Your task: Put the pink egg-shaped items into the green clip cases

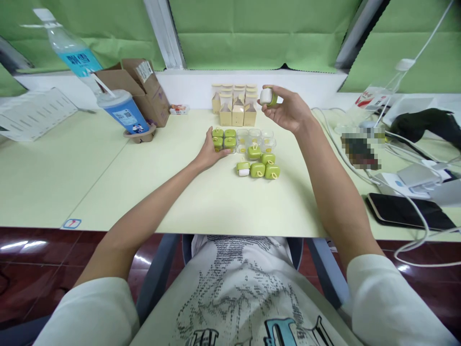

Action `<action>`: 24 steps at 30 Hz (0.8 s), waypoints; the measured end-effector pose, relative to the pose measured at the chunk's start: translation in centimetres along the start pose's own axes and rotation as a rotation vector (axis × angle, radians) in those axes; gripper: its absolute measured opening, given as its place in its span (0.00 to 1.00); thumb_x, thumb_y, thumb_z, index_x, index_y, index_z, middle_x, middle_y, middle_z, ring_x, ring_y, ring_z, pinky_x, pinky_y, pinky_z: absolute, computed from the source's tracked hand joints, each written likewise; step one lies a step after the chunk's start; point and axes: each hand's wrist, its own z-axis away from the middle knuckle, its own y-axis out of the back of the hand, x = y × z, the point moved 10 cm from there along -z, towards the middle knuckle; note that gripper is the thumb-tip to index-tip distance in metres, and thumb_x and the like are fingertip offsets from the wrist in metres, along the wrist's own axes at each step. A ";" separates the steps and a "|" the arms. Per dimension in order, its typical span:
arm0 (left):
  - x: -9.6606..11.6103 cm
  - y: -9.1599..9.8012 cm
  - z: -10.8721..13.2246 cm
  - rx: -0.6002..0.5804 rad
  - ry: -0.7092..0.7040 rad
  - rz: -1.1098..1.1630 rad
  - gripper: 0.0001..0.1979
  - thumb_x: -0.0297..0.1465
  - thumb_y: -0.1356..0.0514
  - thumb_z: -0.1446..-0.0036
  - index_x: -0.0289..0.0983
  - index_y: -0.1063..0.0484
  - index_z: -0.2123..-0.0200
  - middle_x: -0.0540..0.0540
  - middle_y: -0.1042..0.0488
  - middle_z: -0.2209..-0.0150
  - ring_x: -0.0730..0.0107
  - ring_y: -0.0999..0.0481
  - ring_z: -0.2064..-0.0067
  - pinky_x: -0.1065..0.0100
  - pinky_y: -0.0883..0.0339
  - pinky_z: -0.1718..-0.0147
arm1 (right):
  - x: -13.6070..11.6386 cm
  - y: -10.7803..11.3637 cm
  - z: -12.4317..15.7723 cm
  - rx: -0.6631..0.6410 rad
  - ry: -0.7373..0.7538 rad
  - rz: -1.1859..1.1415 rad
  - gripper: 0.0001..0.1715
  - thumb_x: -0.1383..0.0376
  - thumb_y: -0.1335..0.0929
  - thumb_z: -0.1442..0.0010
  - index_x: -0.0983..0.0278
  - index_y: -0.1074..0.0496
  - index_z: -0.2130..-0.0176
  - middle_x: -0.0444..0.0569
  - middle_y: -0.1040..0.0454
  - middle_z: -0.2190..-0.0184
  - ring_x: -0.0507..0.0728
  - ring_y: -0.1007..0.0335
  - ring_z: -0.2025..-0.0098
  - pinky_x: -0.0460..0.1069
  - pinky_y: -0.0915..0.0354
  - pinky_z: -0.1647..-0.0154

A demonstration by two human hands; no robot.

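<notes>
My right hand [286, 111] is raised near the small cardboard boxes, its fingers closed on a small white and green case [267, 96]. Low on the table, my left hand [212, 151] curls round the left end of a clear plastic tray [242, 141], thumb along the front and fingers at the far side. Several green cases [229, 142] with loops sit in the tray's left part; clear cups at its right show small yellow spots. In front of the tray lies a loose cluster of green cases [257, 169], one with its white lower part [244, 172] showing.
Pale yellow small boxes [238, 115] stand open behind the tray. At left are a blue cup [127, 115], a tilted large bottle [74, 55] and an open carton [153, 98]. Cables [338, 149], a phone [408, 211] and a clear bottle [374, 98] occupy the right side.
</notes>
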 end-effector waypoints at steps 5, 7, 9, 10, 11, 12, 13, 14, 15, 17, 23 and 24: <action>-0.6 -0.2 -0.3 -0.009 0.007 0.007 0.81 0.44 0.15 0.52 0.48 0.64 0.09 0.31 0.45 0.11 0.36 0.44 0.09 0.35 0.51 0.10 | 0.3 -1.7 -0.3 0.016 0.200 0.282 0.44 0.40 0.13 0.42 0.52 0.18 0.34 0.54 0.14 0.44 0.69 0.11 0.47 0.69 0.11 0.39; -0.7 -0.2 -0.4 -0.011 -0.002 -0.002 0.81 0.44 0.16 0.51 0.45 0.65 0.09 0.29 0.49 0.10 0.36 0.45 0.09 0.35 0.52 0.10 | 0.6 -3.1 -0.5 -0.001 0.273 0.484 0.43 0.45 0.13 0.43 0.55 0.15 0.34 0.57 0.13 0.39 0.71 0.13 0.44 0.70 0.13 0.36; -0.8 -0.2 -0.4 -0.013 -0.009 0.001 0.80 0.44 0.16 0.50 0.44 0.66 0.09 0.29 0.50 0.09 0.35 0.45 0.09 0.35 0.51 0.10 | 1.4 -4.7 -0.8 -0.032 0.307 0.678 0.38 0.51 0.14 0.41 0.60 0.13 0.36 0.59 0.12 0.37 0.73 0.14 0.41 0.71 0.16 0.33; -0.8 -0.2 -0.4 -0.018 -0.015 0.008 0.80 0.44 0.16 0.49 0.45 0.66 0.09 0.29 0.50 0.09 0.35 0.44 0.09 0.34 0.51 0.10 | 2.0 -5.4 -0.9 -0.055 0.303 0.757 0.36 0.54 0.15 0.40 0.62 0.12 0.37 0.60 0.11 0.38 0.74 0.14 0.41 0.71 0.17 0.32; -0.9 -0.3 -0.5 -0.024 -0.020 0.017 0.80 0.44 0.16 0.49 0.46 0.67 0.09 0.29 0.49 0.10 0.35 0.44 0.10 0.33 0.51 0.10 | 2.6 -6.1 -1.0 -0.080 0.290 0.825 0.35 0.56 0.15 0.40 0.64 0.11 0.37 0.61 0.11 0.38 0.75 0.14 0.41 0.70 0.18 0.31; -0.9 -0.3 -0.5 -0.030 -0.025 0.025 0.79 0.44 0.16 0.48 0.47 0.67 0.09 0.30 0.48 0.10 0.35 0.43 0.10 0.32 0.51 0.10 | 3.2 -6.7 -1.0 -0.105 0.275 0.879 0.34 0.58 0.15 0.40 0.65 0.11 0.37 0.62 0.11 0.39 0.75 0.14 0.41 0.70 0.19 0.31; -1.0 -0.3 -0.5 -0.034 -0.029 0.029 0.79 0.44 0.16 0.48 0.48 0.66 0.09 0.30 0.48 0.10 0.35 0.43 0.10 0.32 0.51 0.10 | 3.7 -7.1 -1.0 -0.127 0.261 0.920 0.35 0.58 0.15 0.40 0.65 0.11 0.36 0.62 0.11 0.39 0.75 0.14 0.41 0.70 0.20 0.31; -1.0 -0.3 -0.6 -0.035 -0.030 0.027 0.79 0.44 0.16 0.48 0.48 0.65 0.09 0.30 0.48 0.10 0.35 0.43 0.10 0.32 0.52 0.10 | 4.0 -7.5 -1.0 -0.145 0.252 0.950 0.35 0.58 0.15 0.39 0.65 0.11 0.36 0.63 0.11 0.39 0.75 0.15 0.40 0.69 0.20 0.30; -1.0 -0.2 -0.6 -0.034 -0.029 0.019 0.78 0.43 0.16 0.48 0.48 0.65 0.09 0.30 0.48 0.10 0.35 0.44 0.09 0.32 0.52 0.10 | 4.2 -7.7 -0.9 -0.157 0.247 0.972 0.35 0.57 0.15 0.38 0.64 0.11 0.35 0.63 0.11 0.38 0.75 0.16 0.39 0.69 0.21 0.29; -0.9 -0.2 -0.5 -0.029 -0.027 0.002 0.77 0.42 0.16 0.46 0.46 0.64 0.09 0.29 0.50 0.10 0.36 0.46 0.09 0.34 0.52 0.09 | 4.3 -7.9 -0.7 -0.158 0.244 1.000 0.34 0.52 0.15 0.35 0.62 0.11 0.35 0.63 0.12 0.37 0.75 0.17 0.37 0.68 0.23 0.29; -0.2 -0.3 -0.2 -0.034 -0.020 0.014 0.77 0.40 0.16 0.45 0.43 0.66 0.09 0.27 0.51 0.10 0.34 0.48 0.08 0.32 0.54 0.09 | 4.3 -7.9 -0.3 -0.133 0.222 1.061 0.38 0.41 0.21 0.28 0.61 0.13 0.31 0.64 0.14 0.35 0.75 0.18 0.37 0.66 0.25 0.31; -0.2 -0.3 -0.2 -0.037 -0.013 0.018 0.78 0.40 0.16 0.46 0.45 0.66 0.08 0.28 0.51 0.10 0.34 0.47 0.08 0.32 0.54 0.09 | 4.4 -8.0 -0.2 -0.142 0.215 1.066 0.38 0.40 0.22 0.27 0.60 0.14 0.31 0.63 0.14 0.35 0.75 0.18 0.38 0.66 0.25 0.31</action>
